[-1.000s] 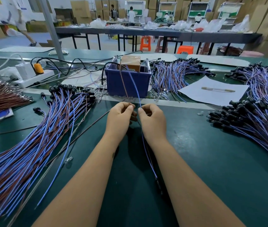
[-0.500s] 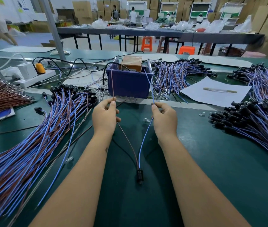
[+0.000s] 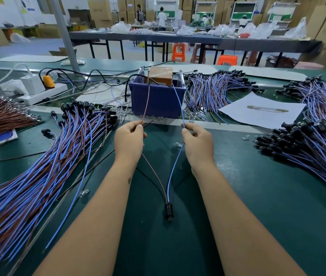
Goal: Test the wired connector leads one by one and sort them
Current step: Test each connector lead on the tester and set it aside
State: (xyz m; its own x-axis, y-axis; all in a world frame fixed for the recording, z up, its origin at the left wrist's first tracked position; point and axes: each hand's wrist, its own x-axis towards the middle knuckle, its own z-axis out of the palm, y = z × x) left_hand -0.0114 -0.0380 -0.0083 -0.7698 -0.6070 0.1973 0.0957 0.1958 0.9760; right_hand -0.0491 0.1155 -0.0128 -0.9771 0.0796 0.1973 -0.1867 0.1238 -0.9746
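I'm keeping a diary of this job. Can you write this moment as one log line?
left hand pinches brown wire | right hand pinches blue wire | black connector on table

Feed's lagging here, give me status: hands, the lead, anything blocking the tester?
Left hand pinches brown wire, right hand pinches blue wire. Wire ends up at blue bin; black connector by the green mat. Nothing blocking.

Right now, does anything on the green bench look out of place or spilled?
Yes, mildly. A few small clear bulbs lie loose on the green mat, away from the piles; another sits beside the left bundle. Otherwise the left hand and right hand pinch one lead normally.
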